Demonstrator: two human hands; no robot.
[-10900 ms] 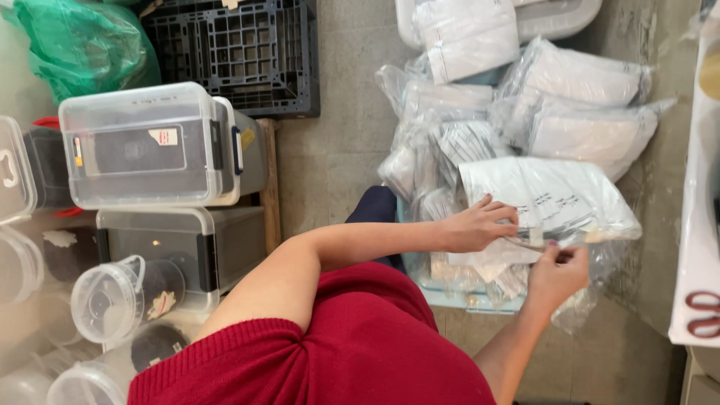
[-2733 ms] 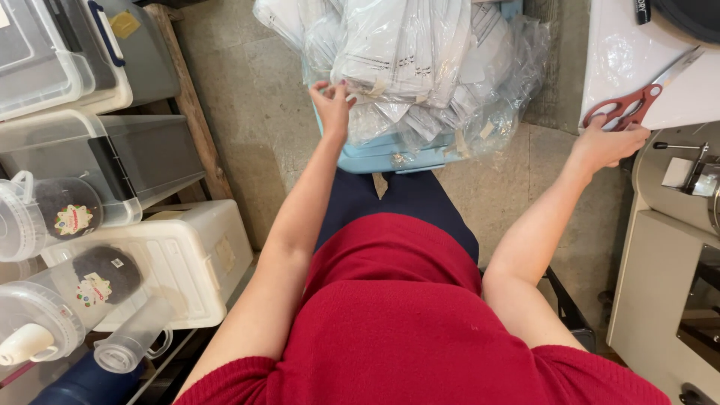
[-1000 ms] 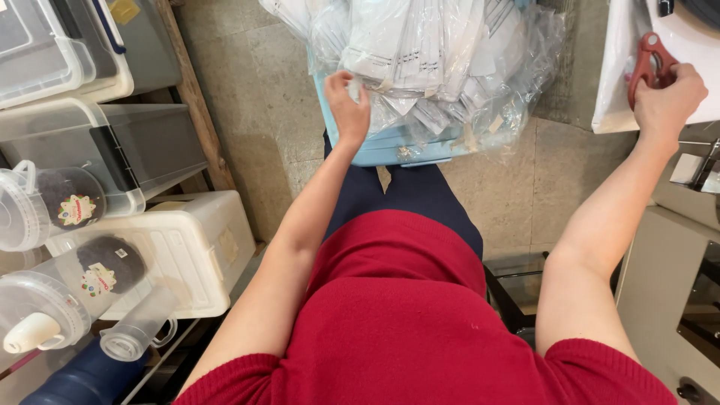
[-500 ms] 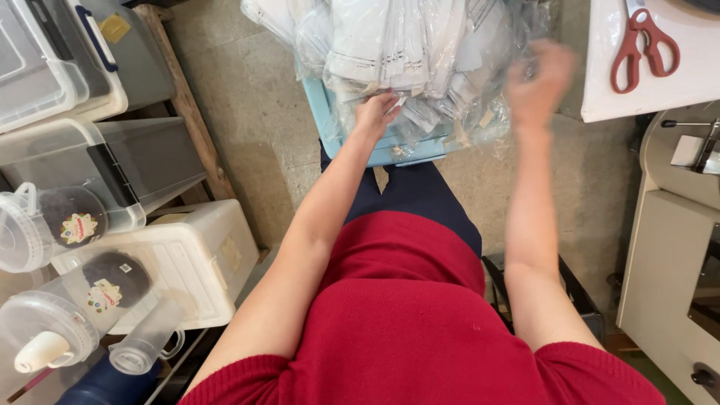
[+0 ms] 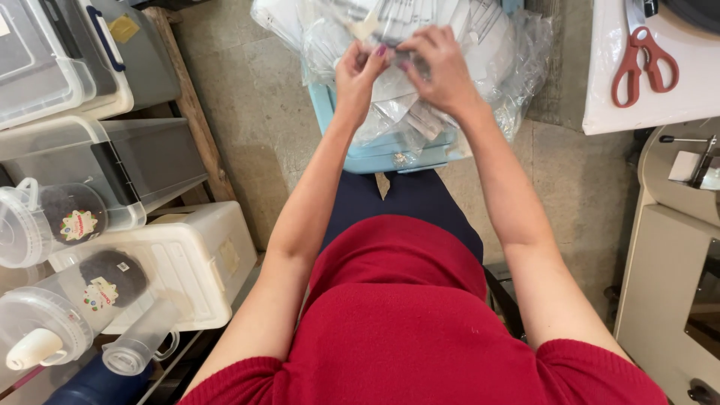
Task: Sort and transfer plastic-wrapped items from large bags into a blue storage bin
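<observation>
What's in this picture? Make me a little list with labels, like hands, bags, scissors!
Left hand: pinching a clear plastic bag
Right hand: gripping the same bag
Pile of bags: heaped on a light blue bin
Scissors: red handles, lying on a white table, untouched
Storage boxes: clear, stacked on the left
Floor: grey tiles

Red-handled scissors [image 5: 643, 64] are laid on a white desk [image 5: 645, 105] at the upper right. Clear plastic storage boxes [image 5: 112, 161] are stacked along a wooden shelf [image 5: 191, 112] on the left, and lidded plastic jars [image 5: 56, 217] are seen below them. A white container [image 5: 191, 262] is set beside the jars.
</observation>
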